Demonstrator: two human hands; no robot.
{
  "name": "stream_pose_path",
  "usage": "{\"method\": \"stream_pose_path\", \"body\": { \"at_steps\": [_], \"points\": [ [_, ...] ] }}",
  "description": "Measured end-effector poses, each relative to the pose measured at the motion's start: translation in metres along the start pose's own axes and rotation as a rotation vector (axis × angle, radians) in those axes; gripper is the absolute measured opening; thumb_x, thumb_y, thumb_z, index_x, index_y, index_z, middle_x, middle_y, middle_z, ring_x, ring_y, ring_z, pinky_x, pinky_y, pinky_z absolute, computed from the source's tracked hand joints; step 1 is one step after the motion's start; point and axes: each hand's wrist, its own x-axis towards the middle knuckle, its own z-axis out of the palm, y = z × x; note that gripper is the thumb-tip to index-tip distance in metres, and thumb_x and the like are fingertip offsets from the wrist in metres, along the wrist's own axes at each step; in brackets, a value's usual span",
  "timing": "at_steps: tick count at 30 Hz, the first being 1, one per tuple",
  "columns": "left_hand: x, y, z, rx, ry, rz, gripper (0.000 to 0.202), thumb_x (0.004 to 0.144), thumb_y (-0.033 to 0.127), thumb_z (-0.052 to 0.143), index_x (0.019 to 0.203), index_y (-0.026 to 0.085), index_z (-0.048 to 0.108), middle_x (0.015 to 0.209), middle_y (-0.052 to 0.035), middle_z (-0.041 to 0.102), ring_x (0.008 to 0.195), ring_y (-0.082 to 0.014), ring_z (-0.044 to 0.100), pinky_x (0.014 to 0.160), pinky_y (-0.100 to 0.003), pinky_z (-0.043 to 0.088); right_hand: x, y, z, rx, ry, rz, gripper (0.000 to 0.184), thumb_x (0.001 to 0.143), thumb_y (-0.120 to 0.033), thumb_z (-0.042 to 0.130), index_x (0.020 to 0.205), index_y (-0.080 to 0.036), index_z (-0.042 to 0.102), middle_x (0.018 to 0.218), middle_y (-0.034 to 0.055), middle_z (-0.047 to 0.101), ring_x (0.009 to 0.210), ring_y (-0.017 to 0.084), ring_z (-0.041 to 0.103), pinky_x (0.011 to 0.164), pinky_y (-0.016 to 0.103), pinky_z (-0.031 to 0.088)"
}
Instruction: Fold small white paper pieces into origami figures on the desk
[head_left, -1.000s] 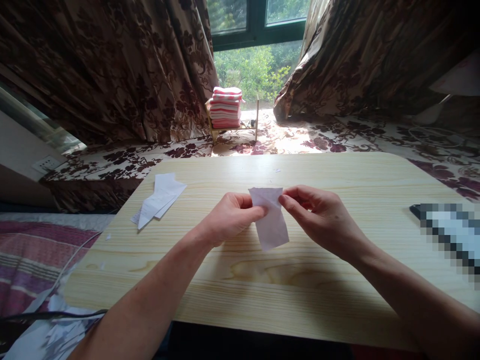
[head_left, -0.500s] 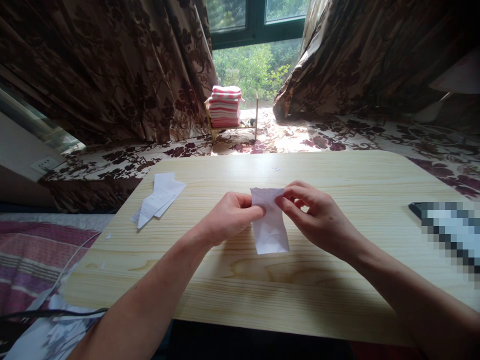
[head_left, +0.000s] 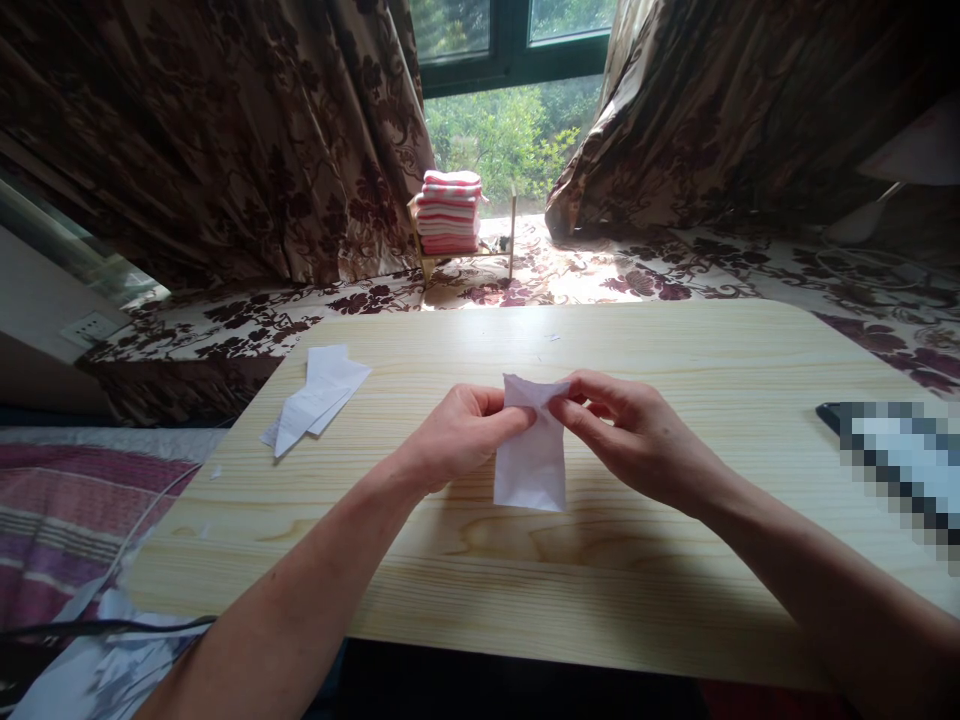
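A small white piece of paper hangs between my two hands, above the middle of the wooden table. My left hand pinches its upper left side, the thumb lying across the front and the other fingers behind it. At the top right corner, my right hand grips the paper between thumb and fingertips. The sheet's upper edge looks uneven and dips near the thumbs, with creases there. Off to the left, several white paper pieces lie overlapping on the table.
The light wooden table has tiny paper scraps near its far edge. A blurred dark-edged object lies at the right. Behind, folded pink-and-white cloths sit on a small stand by the window. Crumpled papers and a cable are at lower left.
The paper's lower end has swung slightly left, and its top has buckled between the thumbs. My right hand has turned slightly inward; both hands still hold the paper.
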Motion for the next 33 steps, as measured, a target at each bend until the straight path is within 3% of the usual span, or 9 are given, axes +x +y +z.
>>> {"method": "stream_pose_path", "body": {
  "at_steps": [7,17,22,28,33],
  "points": [
    [-0.0001,-0.0005,0.001,0.024,0.029,-0.022,0.016,0.074,0.022,0.059,0.07,0.011,0.07,0.065,-0.0011,0.066,0.061,-0.0121,0.057,0.058,-0.022,0.039,0.0,0.0039,-0.0012,-0.008,-0.038,-0.008,0.014,0.084,-0.018,0.05,0.074,-0.016,0.06,0.07,0.0005,0.056,0.065,0.013,0.05,0.057,0.025,0.04],
    [-0.0032,-0.0005,0.0015,0.098,-0.048,-0.027,0.016,0.072,0.022,0.057,0.07,0.012,0.069,0.061,0.0003,0.06,0.058,-0.0114,0.052,0.056,-0.023,0.035,0.0017,0.0019,-0.0028,0.047,-0.114,0.078,0.01,0.079,-0.021,0.053,0.072,-0.016,0.058,0.077,0.0018,0.057,0.061,0.013,0.049,0.055,0.027,0.04],
    [-0.0013,-0.003,0.0022,0.09,-0.073,0.012,0.013,0.07,0.022,0.06,0.063,0.013,0.065,0.064,-0.001,0.061,0.063,-0.0135,0.054,0.062,-0.025,0.039,0.003,0.0056,-0.0018,0.176,-0.162,0.195,0.004,0.073,-0.018,0.057,0.075,-0.016,0.06,0.078,0.0016,0.06,0.065,0.014,0.052,0.059,0.028,0.042],
    [-0.0013,-0.0027,0.0045,0.077,0.004,0.038,0.014,0.072,0.022,0.057,0.067,0.013,0.067,0.064,-0.0011,0.063,0.066,-0.0156,0.058,0.064,-0.026,0.042,0.0022,0.0055,0.0035,0.385,-0.145,0.323,0.008,0.07,-0.018,0.059,0.077,-0.016,0.06,0.075,0.0005,0.062,0.074,0.016,0.055,0.066,0.028,0.041],
    [-0.0002,-0.0042,0.0059,0.062,0.013,0.074,0.013,0.071,0.018,0.056,0.069,0.013,0.068,0.066,-0.0017,0.065,0.069,-0.0166,0.06,0.067,-0.027,0.045,0.0031,0.0049,0.0058,0.489,-0.106,0.357,0.008,0.069,-0.021,0.061,0.075,-0.015,0.06,0.072,-0.0012,0.06,0.067,0.012,0.051,0.061,0.025,0.037]
  ]
}}
